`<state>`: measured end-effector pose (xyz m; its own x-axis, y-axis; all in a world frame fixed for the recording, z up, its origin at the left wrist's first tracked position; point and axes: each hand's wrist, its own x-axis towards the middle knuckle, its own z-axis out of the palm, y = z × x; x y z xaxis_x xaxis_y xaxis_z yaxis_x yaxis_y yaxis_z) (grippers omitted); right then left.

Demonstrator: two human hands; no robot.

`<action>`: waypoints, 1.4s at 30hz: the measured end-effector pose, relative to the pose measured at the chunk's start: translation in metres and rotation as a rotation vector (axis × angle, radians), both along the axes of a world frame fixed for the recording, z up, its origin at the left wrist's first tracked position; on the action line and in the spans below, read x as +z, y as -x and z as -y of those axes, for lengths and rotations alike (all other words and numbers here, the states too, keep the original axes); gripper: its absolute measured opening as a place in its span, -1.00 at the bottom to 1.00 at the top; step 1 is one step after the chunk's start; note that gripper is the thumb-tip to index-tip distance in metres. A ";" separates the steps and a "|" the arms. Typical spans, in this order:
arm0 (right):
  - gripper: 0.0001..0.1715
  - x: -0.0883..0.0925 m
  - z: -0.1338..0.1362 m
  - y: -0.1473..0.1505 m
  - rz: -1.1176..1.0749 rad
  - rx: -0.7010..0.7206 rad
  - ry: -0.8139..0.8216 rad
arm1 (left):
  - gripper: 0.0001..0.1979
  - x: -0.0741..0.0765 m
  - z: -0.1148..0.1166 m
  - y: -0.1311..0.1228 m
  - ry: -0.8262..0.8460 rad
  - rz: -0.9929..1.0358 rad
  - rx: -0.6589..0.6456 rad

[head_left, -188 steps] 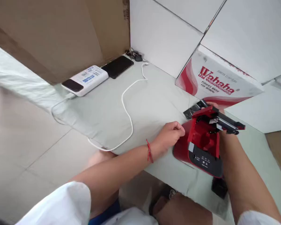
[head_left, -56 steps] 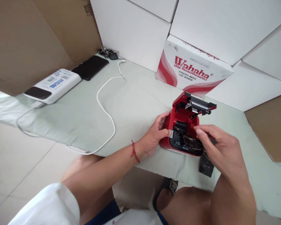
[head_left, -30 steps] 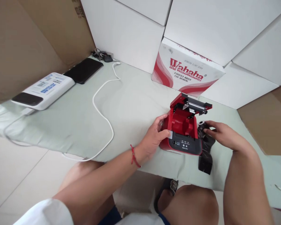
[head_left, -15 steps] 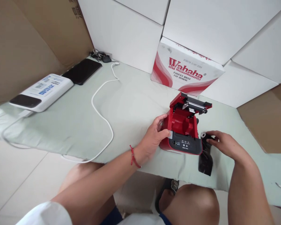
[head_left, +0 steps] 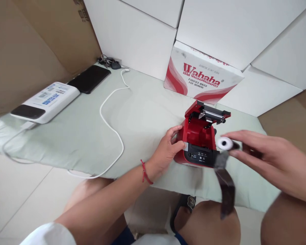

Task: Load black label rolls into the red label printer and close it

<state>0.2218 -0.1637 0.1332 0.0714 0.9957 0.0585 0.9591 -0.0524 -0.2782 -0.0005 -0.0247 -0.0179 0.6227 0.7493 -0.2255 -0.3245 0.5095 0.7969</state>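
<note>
I have the right hand's [head_left: 272,154] thumb and fingers pinched on a dark label roll [head_left: 228,142] with a white core, just beside the red label printer [head_left: 201,156]; a loose strip [head_left: 226,190] dangles across the table's [head_left: 142,112] near edge. My left hand [head_left: 165,149] grips the printer's front left corner. Its lid [head_left: 207,112] stands raised, red compartment walls [head_left: 195,131] showing. Along the left edge I see a power bank [head_left: 47,102] and phone [head_left: 89,79].
</note>
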 end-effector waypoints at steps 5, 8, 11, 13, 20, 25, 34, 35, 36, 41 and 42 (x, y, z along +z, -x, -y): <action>-0.49 -0.026 -0.075 0.043 0.273 -0.055 0.283 | -0.30 0.001 -0.001 0.002 -0.012 0.004 -0.007; -0.54 -0.039 -0.093 0.058 0.383 -0.101 0.416 | -0.32 0.001 -0.001 0.003 -0.019 -0.011 -0.011; -0.58 -0.048 -0.106 0.062 0.385 -0.099 0.442 | -0.34 -0.001 -0.001 0.004 -0.021 -0.020 -0.015; -0.60 -0.053 -0.115 0.060 0.378 -0.088 0.445 | -0.34 -0.001 -0.001 0.003 -0.019 -0.033 -0.011; -0.69 -0.056 -0.112 0.048 0.263 -0.021 0.417 | -0.33 0.003 0.000 0.002 -0.022 -0.075 -0.007; -0.57 -0.036 -0.070 0.036 -0.104 -0.057 0.062 | -0.35 0.002 -0.001 0.004 -0.044 -0.064 -0.008; -0.39 -0.039 -0.075 -0.010 0.009 -0.201 -0.331 | -0.30 0.005 -0.002 0.004 -0.083 -0.070 0.012; -0.42 -0.044 -0.072 -0.010 -0.024 -0.186 -0.319 | -0.24 0.005 -0.003 0.005 -0.121 -0.075 0.024; -0.45 -0.047 -0.067 -0.008 -0.049 -0.178 -0.330 | -0.17 0.006 -0.005 0.006 -0.169 -0.076 0.039; -0.62 -0.065 -0.018 0.003 -0.142 -0.078 -0.386 | -0.20 0.015 -0.015 0.012 -0.466 -0.058 0.090; -0.63 -0.069 -0.008 0.004 -0.157 -0.047 -0.375 | -0.26 0.017 -0.016 0.012 -0.513 -0.055 0.081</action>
